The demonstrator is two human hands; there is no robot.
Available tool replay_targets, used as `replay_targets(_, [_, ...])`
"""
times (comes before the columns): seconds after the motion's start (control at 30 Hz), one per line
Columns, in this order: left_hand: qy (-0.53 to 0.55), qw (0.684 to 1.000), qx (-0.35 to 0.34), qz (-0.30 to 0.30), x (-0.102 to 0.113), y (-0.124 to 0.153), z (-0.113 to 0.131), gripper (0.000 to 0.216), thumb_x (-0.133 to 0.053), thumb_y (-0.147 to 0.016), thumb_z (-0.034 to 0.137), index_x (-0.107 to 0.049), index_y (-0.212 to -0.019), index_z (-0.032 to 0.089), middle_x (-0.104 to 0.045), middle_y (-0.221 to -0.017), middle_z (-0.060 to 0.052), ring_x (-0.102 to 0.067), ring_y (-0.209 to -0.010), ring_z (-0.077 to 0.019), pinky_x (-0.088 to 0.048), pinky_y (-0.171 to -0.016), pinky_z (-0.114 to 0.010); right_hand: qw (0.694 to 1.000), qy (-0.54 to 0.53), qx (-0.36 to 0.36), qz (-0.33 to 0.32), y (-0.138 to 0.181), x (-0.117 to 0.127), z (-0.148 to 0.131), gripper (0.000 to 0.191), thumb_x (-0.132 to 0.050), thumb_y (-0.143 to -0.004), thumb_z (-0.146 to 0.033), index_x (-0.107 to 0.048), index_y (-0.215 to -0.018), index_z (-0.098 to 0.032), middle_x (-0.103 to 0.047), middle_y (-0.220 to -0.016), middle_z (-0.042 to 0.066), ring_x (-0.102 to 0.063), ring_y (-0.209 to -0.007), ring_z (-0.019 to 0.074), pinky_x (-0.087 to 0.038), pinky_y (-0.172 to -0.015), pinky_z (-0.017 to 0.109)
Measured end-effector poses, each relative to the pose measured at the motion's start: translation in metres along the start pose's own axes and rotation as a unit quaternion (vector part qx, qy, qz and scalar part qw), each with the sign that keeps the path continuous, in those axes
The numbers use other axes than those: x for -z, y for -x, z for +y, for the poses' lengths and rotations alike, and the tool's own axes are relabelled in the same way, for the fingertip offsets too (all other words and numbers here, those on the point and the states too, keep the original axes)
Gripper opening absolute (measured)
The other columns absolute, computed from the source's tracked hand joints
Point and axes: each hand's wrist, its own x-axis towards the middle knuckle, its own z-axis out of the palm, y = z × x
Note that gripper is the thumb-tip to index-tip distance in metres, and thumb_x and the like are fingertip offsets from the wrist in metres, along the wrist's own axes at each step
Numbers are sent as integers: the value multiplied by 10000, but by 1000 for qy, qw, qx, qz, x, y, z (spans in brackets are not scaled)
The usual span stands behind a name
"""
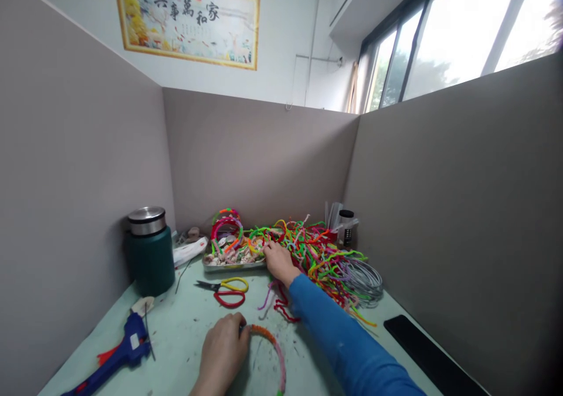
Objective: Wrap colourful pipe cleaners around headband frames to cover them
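My left hand (225, 349) is closed on one end of a curved headband (277, 351) wrapped in orange and pink yarn, with a bit of green low down. It holds the headband just above the table at the front. My right hand (280, 262) reaches forward between a metal tray (233, 268) and a tangled pile of coloured yarn pieces (314, 252). Its fingers are bent and close together at the tray's right end; what they grip is too small to make out. Several finished-looking wrapped headbands (227, 227) stand in the tray among small shell-like bits.
Scissors (231, 287) with one yellow and one red handle lie before the tray. A blue glue gun (127, 349) and a green flask (152, 255) are at left. Grey wire (367, 278) and a black flat object (426, 349) lie at right. Grey partitions (259, 155) enclose the table.
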Motion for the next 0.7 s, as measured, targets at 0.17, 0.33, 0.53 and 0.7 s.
replay_targets(0.17, [-6,1000,-1,5,2,2,1,235,-426,-815,314,-631,-844,202,-669,-901,-65,-600,-876,-214,-382,-717,-292,999,-44,-7,10,-14,2,0,186,-475,-818,-142,-654,-868,-155,-610,-967,122,-538,-904,222,-394,-760,296])
replay_targets(0.33, [-3,1000,1,2,3,2,2,235,-431,-809,310,-636,-842,201,-667,-903,-71,-598,-876,-220,-385,-715,-300,983,-144,-57,94,-24,20,15,170,-463,-828,-158,-633,-830,-164,-622,-920,99,-542,-885,198,-378,-770,277])
replay_targets(0.53, [0,1000,-1,7,2,2,1,236,-434,-810,304,-639,-856,197,-666,-907,-74,-600,-871,-215,-386,-713,-298,911,-334,-119,211,-36,47,35,221,-399,-857,-308,-575,-835,-175,-602,-744,32,-549,-702,167,-405,-652,262])
replay_targets(0.7, [-2,1000,-3,7,1,2,0,211,-448,-799,286,-637,-854,209,-663,-898,-63,-596,-872,-209,-379,-712,-291,822,-515,-102,221,-37,59,22,254,-404,-831,-413,-505,-863,-182,-603,-762,15,-554,-593,126,-459,-560,242])
